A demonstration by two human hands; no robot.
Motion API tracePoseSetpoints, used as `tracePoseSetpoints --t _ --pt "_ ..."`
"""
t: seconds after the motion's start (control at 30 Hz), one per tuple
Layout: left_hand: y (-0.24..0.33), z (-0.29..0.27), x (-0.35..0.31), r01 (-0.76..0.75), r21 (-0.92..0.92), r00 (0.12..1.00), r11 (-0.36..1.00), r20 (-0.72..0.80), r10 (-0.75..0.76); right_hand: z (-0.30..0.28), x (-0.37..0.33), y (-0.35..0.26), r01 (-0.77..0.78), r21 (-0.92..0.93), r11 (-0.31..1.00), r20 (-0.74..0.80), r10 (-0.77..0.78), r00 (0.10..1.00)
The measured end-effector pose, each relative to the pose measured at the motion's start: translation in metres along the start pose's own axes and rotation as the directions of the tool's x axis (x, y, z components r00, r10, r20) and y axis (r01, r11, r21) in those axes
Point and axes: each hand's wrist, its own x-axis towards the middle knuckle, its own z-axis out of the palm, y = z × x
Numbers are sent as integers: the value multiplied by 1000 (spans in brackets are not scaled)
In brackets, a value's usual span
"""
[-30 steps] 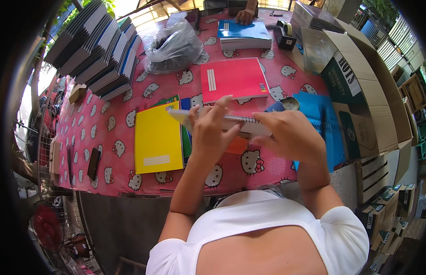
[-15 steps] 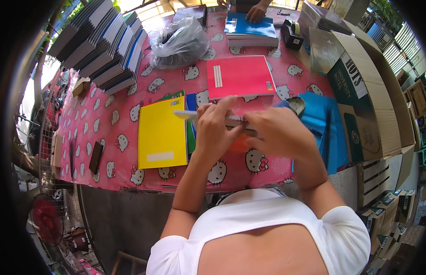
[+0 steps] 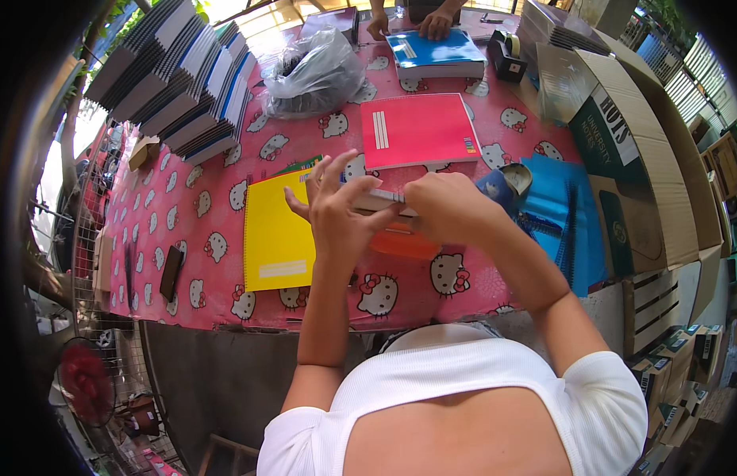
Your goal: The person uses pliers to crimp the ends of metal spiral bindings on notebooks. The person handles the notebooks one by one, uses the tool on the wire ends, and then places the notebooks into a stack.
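Between my hands, above the table, is a notebook (image 3: 378,201) held edge-on, its pale page edge showing. An orange cover (image 3: 406,240) shows just below it; whether it belongs to the same notebook I cannot tell. My left hand (image 3: 336,206) grips the left end between thumb and finger, its other fingers spread. My right hand (image 3: 444,208) is closed round the right end, fingertips mostly hidden. Left of my left hand lies a yellow spiral notebook (image 3: 277,230), with a green one (image 3: 301,166) partly beneath. A red notebook (image 3: 420,131) lies beyond my hands.
Stacked spiral notebooks (image 3: 178,79) stand far left, near a plastic bag (image 3: 314,75). Another person's hand (image 3: 436,25) rests on a blue notebook (image 3: 440,57). Right are a tape dispenser (image 3: 507,57), blue covers (image 3: 586,230), a blue round container (image 3: 503,187) and a cardboard box (image 3: 646,143).
My hands have shifted slightly left and up with the notebook, and my left fingers have spread. More orange shows below. The other person's second hand has come to the blue notebook's edge.
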Motion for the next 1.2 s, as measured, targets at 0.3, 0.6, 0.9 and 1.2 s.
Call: tracePoseSetpoints --t 0.3,0.6,0.9,1.2 --pt "-44 31 -16 -21 -493 949 870 -283 -138 -5 16 -7 24 -70 997 137 -14 991" --pt "-18 19 -35 119 -459 972 880 -128 -198 -12 -15 -14 107 124 986 -40 -103 994" --pt "-9 18 -37 208 -476 951 855 -105 -290 9 22 -3 177 67 982 91 -183 979" --pt "-14 13 -41 159 -434 963 887 -130 -236 -3 5 -27 72 110 991 -29 -69 997"
